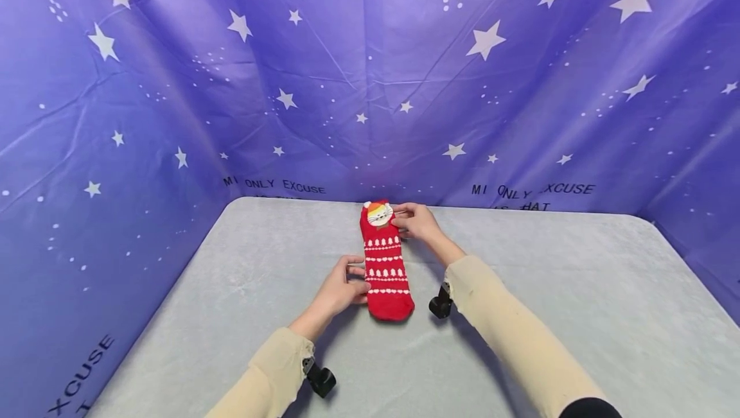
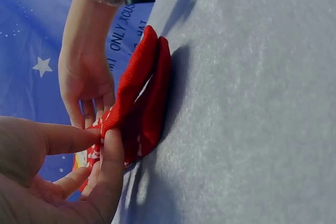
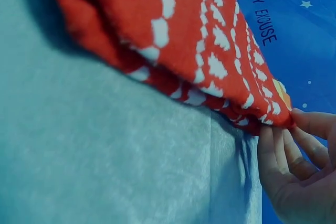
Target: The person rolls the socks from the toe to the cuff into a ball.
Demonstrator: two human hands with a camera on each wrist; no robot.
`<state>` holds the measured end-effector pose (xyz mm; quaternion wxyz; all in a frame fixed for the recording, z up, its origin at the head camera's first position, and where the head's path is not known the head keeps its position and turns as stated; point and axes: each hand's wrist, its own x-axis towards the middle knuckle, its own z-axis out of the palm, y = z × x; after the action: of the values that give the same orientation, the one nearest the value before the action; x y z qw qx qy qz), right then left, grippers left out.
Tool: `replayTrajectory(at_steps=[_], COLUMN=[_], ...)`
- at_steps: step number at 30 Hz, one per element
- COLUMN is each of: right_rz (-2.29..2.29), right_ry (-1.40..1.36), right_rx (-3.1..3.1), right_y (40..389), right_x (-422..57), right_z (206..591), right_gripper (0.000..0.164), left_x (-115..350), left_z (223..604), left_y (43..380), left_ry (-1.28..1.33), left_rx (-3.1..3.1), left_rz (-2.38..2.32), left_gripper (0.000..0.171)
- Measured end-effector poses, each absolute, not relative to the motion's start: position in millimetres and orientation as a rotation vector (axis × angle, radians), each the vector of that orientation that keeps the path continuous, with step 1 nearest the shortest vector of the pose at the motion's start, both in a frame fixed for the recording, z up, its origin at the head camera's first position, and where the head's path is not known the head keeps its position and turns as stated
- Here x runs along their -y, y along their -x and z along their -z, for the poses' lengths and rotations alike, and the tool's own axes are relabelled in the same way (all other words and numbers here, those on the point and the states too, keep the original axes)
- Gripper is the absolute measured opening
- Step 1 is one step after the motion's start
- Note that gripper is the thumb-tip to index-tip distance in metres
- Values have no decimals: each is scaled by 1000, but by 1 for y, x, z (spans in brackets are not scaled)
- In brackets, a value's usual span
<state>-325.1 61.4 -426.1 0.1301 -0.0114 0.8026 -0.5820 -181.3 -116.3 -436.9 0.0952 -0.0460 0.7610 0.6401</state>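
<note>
Two arms in cream sleeves (image 1: 272, 366) reach in from the near edge, a black device (image 1: 320, 379) at each wrist. Between the hands, red socks (image 1: 386, 264), layered as a pair, lie at the middle of the table toward its back edge. Their long axis runs near to far, leaning slightly left at the far end; the rounded toes point toward the person, the layers gaping there. The left hand (image 1: 342, 288) pinches the left edge, nearer the toes; the right hand (image 1: 417, 221) pinches the far end's right side, beside a cat face (image 1: 379, 214). The table (image 1: 243, 277) is mottled pale grey. Behind hangs a purple-blue curtain (image 1: 370, 84) with white stars and black lettering.
</note>
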Motion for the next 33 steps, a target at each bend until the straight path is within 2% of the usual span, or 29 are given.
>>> replayTrajectory(at_steps=[18, 33], right_rz=[1716, 1640], right_ry=[302, 530], right_rx=[-2246, -2157], right_y=[287, 239], right_x=[-91, -109], right_z=[421, 424], right_gripper=[40, 39], left_x=[124, 126], left_z=[427, 429], left_y=[178, 171], left_ry=[26, -378], left_rx=[-2371, -2360], left_rz=[-1810, -1670], left_gripper=[36, 32])
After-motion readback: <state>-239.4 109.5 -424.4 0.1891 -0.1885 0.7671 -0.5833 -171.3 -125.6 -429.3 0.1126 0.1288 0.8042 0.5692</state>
